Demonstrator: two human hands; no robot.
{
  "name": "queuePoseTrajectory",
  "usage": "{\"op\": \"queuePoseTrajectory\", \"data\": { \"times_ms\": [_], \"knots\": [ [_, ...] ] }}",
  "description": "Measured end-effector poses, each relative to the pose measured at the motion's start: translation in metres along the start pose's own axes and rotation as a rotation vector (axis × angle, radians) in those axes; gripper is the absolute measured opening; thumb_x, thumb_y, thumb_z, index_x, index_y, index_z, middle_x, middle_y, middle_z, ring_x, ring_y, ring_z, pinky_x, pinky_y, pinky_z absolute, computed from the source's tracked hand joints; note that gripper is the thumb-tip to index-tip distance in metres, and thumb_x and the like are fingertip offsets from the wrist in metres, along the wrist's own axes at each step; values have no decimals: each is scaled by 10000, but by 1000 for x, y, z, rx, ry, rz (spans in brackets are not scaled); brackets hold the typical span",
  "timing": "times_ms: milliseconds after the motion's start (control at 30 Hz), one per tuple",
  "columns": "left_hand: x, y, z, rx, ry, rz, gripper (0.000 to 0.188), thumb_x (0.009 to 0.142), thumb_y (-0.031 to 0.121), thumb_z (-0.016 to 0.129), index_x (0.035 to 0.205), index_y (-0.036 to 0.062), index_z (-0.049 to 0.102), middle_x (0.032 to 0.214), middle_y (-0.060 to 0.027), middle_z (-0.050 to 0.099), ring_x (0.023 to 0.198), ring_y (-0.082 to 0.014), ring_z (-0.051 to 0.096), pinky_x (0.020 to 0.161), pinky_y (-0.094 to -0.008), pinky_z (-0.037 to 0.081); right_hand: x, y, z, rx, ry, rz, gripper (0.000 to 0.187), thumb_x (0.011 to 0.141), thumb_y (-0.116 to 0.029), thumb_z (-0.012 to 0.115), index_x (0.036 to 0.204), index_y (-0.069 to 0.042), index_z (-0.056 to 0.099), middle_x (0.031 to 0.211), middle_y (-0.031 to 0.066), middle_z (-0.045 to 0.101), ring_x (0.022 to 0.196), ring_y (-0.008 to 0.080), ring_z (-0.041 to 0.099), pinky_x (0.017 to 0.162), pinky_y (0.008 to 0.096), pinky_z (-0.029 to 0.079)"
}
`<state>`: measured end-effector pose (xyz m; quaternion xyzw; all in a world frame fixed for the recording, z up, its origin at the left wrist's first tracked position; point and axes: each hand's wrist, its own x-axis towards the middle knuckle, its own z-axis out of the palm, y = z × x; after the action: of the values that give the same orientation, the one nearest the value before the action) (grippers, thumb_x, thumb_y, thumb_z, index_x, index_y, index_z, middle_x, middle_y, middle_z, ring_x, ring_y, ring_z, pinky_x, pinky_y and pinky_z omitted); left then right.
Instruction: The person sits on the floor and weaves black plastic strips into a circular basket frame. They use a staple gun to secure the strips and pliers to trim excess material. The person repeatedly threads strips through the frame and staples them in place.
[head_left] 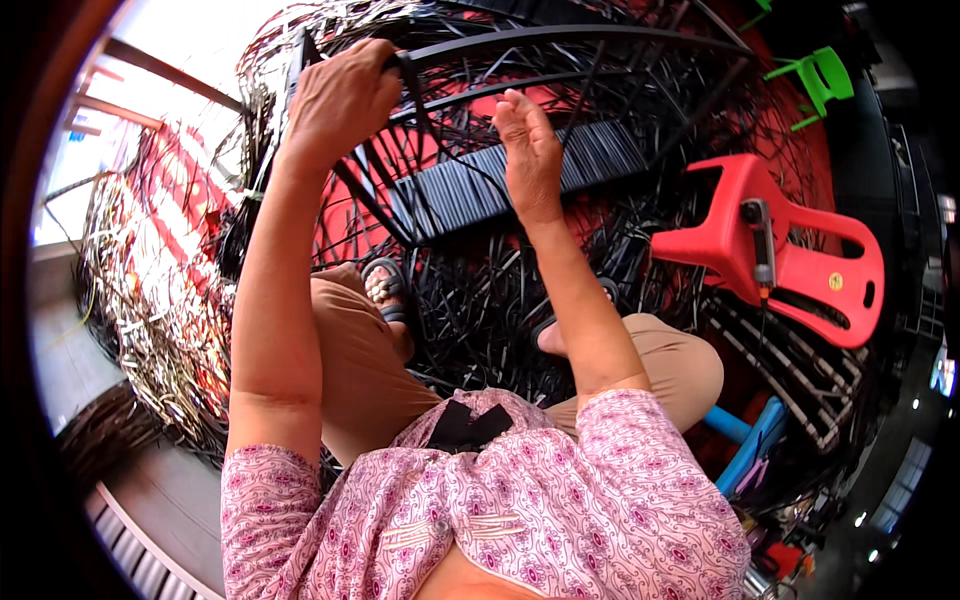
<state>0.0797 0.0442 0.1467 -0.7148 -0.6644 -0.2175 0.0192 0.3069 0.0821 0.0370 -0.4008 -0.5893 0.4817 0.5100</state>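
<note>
A black rectangular frame [590,35] stands before me, with a panel of black strips [600,155] woven across its lower part. My left hand [345,105] is closed at the frame's upper left corner. A black strip [424,115] comes out from its fingers and hangs down in a curve toward my other wrist; whether the fingers also grip the rail is hidden. My right hand [530,155] is raised in front of the woven panel, fingers stretched out, with nothing visible in it.
Loose black strips [470,310] cover the red floor around my feet, with a large heap [165,310] at the left. A red plastic chair [770,240] at the right has a tool with a hose [765,245] on it. Farther back is a green chair [822,80]. Blue tubes [750,450] lie lower right.
</note>
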Motion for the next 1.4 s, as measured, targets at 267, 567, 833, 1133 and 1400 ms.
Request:
{"op": "queuePoseTrajectory", "data": {
  "times_ms": [267,567,833,1133,1400],
  "knots": [
    [3,8,9,-102,52,3,245,907,224,513,1039,43,613,910,-163,649,841,-370,642,747,-451,486,64,4,-343,-974,448,-43,452,865,-227,677,1224,33,590,1111,207,657,1003,304,654,898,391,506],
    [5,0,10,-6,17,51,277,876,232,529,1038,15,590,889,-168,623,842,-352,637,754,-446,491,-7,50,-645,-1621,133,829,414,778,-146,529,1132,50,613,1068,324,657,1060,480,616,918,534,480],
    [-2,2,9,-12,27,46,276,862,233,519,1024,26,603,861,-135,623,816,-333,635,729,-446,493,13,91,-682,-1640,112,763,572,741,-128,561,1299,-28,484,1177,230,637,1103,467,579,935,500,460],
    [-14,3,-2,-1,2,14,253,871,249,529,979,36,612,854,-150,630,794,-360,644,719,-465,502,-4,-27,-488,-1587,106,419,589,764,-300,746,1266,-36,587,1156,201,679,1056,409,633,886,472,490],
    [-11,0,-1,3,10,-8,245,846,255,535,904,31,616,836,-151,643,798,-355,653,721,-464,515,-20,-102,-291,-1312,-112,-471,450,795,-193,781,1161,24,636,972,210,708,833,383,687,728,452,539]
  ]
}}
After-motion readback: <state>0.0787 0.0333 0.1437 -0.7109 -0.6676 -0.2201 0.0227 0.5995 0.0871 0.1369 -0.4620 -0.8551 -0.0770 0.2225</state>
